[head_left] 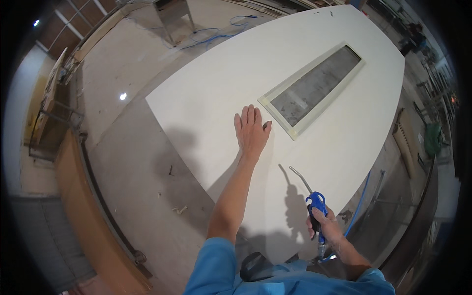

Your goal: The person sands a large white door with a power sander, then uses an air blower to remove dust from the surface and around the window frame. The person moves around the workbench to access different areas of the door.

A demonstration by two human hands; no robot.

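A large white panel [211, 98] stretches out before me, with a long framed opening [319, 81] cut in it. Pale strips that look like tape line the frame [279, 121] around that opening. My left hand [252, 130] lies flat on the panel with its fingers stretched, close to the near left corner of the frame. In my right hand [325, 223] is a blue air blow gun [317, 200], my fingers wrapped round its handle. Its bent metal nozzle [301, 178] points forward and left over the panel and casts a shadow there.
A blue air hose [363, 194] runs along the panel's right side. More blue hose [211, 37] lies on the floor beyond, near a metal stand [174, 19]. At left stands a long brown board [93, 211]. A green bag-like thing [432, 140] and a person [415, 39] are at right.
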